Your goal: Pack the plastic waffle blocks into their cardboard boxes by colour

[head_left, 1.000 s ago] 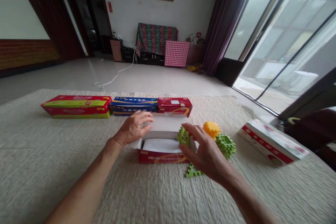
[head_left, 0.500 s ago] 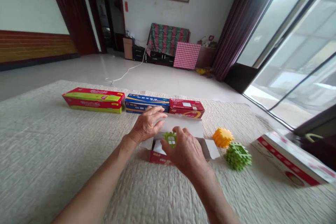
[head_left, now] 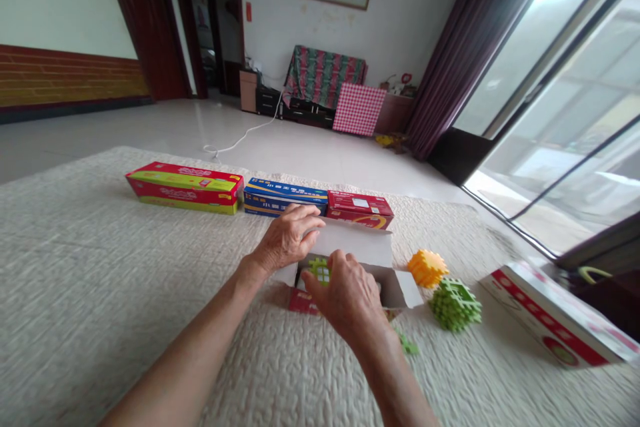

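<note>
My right hand is over an open red box with a white inside, fingers pinched on a green lattice toy piece at the box's left end. My left hand rests on the box's far left edge beside the raised white lid flap, fingers curled on it. To the right of the box lie an orange lattice ball and a green lattice ball. A small flat green piece lies on the cloth by my right wrist.
Everything sits on a cream quilted cloth. Behind the open box stand a red-and-green box, a blue box and a red box in a row. A long red-and-white box lies at the right edge.
My right hand has carried the green piece from the box's right end to its left end and lowered it. The left hand stays on the box edge. The view has shifted.
</note>
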Available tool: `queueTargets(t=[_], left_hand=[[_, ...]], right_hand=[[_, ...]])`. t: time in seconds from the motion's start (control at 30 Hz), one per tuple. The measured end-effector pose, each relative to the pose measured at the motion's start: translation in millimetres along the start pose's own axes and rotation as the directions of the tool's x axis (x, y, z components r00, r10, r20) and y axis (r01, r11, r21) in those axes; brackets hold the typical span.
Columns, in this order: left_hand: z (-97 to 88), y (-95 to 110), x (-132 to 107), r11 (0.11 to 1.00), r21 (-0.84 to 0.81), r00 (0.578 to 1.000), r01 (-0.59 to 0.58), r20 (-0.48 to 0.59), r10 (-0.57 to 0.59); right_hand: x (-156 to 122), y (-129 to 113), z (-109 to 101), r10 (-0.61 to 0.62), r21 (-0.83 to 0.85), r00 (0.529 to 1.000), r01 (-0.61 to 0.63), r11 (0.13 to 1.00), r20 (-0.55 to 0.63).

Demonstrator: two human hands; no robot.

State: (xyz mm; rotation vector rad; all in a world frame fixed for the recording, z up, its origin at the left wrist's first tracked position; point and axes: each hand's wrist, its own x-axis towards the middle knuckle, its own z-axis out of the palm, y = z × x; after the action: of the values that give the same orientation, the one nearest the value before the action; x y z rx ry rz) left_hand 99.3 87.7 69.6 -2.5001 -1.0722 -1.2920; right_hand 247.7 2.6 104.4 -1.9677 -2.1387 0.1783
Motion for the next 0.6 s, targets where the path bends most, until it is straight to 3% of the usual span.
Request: queueTargets(t=[0.13,0.27,0.43,0.6], left_hand=[[0.7,2,0,1.0,0.003,1.0,-0.004,0.015,0.004],[1.7,3,0,0.999,0.036,1.0,-0.015,0.014,0.014],[2.9,1,0,0.999,0.03,0.999,-0.042,0.011,0.041],[4.1,-3,0,0.995,0.051,0.997,-0.083,0.009,0.083]], right_hand=[[-1,7,-5,-0.021,0.01,0.996,0.022,1.0,-0.088],[0,36,-24,-0.045,0.009,0.98,0.048,0.999,-0.195],[-3,110,-48,-0.079,0.076,0.953,0.105,0.992,-0.292],[-17,203,-68,-0.127,0.05,0.976,0.138,0.989,-0.179]])
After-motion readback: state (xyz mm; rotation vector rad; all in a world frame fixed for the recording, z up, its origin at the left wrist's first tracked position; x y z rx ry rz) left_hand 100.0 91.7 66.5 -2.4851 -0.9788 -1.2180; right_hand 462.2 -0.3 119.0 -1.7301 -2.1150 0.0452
